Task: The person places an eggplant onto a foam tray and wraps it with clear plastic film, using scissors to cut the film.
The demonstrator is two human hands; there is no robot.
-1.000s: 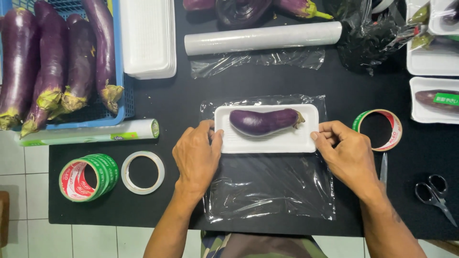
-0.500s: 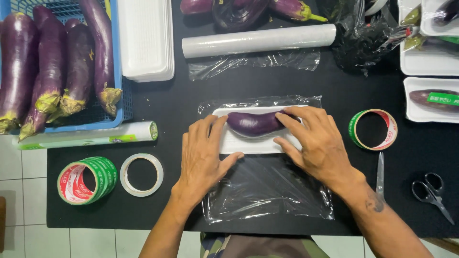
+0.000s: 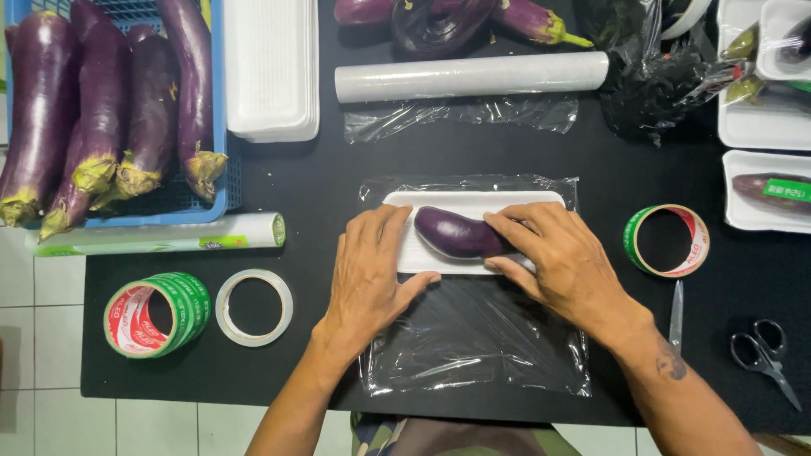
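Note:
A short purple eggplant lies in a white foam tray that rests on a sheet of clear plastic wrap on the black mat. My left hand lies flat over the tray's left end, fingers spread, thumb along the tray's near edge. My right hand covers the right end of the eggplant and tray, fingers curled over the eggplant's tip.
A blue crate of long eggplants sits at the far left, beside a stack of white trays. A wrap roll, tape rolls, a knife, scissors and wrapped trays surround the work spot.
Both hands moved from the tray's ends onto the tray. The right hand now covers the eggplant's right end, and the eggplant has shifted slightly.

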